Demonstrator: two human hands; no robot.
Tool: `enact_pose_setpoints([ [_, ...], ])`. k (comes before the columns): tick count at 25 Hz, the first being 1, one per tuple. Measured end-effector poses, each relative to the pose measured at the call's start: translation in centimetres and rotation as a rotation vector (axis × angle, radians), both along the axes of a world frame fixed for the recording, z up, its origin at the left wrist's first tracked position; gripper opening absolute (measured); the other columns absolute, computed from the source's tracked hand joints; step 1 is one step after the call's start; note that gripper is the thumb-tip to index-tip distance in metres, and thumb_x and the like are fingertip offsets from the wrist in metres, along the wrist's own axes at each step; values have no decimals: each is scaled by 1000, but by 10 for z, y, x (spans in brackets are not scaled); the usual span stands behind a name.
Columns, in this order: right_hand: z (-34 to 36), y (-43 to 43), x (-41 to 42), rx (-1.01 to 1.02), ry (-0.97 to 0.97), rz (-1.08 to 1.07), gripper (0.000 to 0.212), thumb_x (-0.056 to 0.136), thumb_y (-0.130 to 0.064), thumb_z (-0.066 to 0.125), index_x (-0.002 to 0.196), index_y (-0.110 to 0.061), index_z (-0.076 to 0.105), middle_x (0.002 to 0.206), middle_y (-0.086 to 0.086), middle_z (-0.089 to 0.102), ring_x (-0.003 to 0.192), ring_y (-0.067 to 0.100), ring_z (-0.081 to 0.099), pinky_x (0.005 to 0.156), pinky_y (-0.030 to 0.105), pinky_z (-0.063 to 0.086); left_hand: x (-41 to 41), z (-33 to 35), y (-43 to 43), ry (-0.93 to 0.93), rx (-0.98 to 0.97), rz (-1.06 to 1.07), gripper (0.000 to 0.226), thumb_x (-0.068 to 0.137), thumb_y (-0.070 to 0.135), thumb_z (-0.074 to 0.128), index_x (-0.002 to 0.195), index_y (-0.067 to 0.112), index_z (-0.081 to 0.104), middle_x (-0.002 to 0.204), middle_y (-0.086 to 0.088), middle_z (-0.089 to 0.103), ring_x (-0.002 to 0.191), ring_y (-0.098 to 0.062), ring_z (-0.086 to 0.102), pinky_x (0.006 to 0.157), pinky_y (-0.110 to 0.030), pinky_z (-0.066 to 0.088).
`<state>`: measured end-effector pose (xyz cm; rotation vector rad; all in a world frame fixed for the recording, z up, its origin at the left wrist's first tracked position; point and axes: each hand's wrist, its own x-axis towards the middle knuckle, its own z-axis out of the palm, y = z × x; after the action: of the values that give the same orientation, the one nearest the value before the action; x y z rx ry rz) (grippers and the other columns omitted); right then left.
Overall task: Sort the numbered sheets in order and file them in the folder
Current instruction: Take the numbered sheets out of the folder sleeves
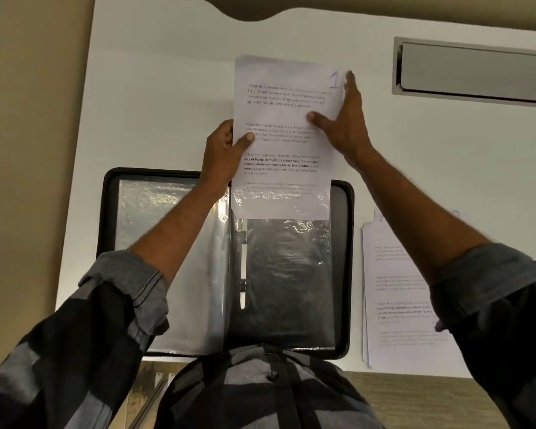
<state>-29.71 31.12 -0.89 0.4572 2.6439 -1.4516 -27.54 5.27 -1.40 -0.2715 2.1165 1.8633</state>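
The left hand (222,153) and right hand (344,119) pinch sheet 1 (282,97), its bottom inside the folder (342,258) sleeve.

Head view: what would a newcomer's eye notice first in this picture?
First, the printed sheet marked 1, held at its side edges by the left hand and right hand above the white table. Its lower end sits under clear plastic on the right half of the open black folder. A stack of more sheets lies right of the folder.
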Motion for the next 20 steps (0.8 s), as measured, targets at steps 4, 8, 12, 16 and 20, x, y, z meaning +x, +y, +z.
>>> enact_pose_setpoints([
  [4, -7, 7, 39, -291, -137, -102, 63, 93, -18, 73, 148, -8, 43, 135, 7, 63, 115, 18, 66, 93, 33, 54, -6, 18, 6, 48, 80, 50, 28, 97, 16, 68, 124, 11, 62, 116, -1, 74, 99, -17, 74, 82, -35, 62],
  [8, 19, 12, 58, -353, 51, -172, 32, 96, -14, 67, 125, -3, 63, 113, 12, 74, 104, 26, 73, 92, 49, 60, -16, 46, 14, 89, 177, 158, 28, 96, 14, 70, 123, 9, 63, 114, -2, 76, 102, -20, 74, 86, -38, 61],
  [12, 73, 21, 77, -429, 216, -226, 32, 97, -14, 67, 126, -2, 64, 117, 12, 75, 105, 25, 73, 89, 39, 59, -13, 86, 31, 152, 300, 156, 31, 97, 9, 67, 127, 5, 61, 118, -6, 75, 109, -23, 72, 90, -36, 59],
  [16, 106, 45, 123, -462, 229, -241, 28, 97, -14, 67, 125, -9, 66, 117, 12, 75, 104, 23, 72, 90, 40, 59, 17, 114, 53, 156, 355, 88, 29, 98, 9, 66, 127, 7, 62, 117, -7, 75, 105, -21, 73, 87, -33, 59],
  [20, 108, 85, 197, -416, 145, -293, 29, 99, -15, 66, 128, -13, 67, 119, 8, 75, 110, 26, 71, 94, 40, 58, 77, 107, 85, 62, 340, -7, 30, 96, 7, 67, 126, 6, 64, 113, -7, 76, 99, -17, 74, 84, -32, 61],
])
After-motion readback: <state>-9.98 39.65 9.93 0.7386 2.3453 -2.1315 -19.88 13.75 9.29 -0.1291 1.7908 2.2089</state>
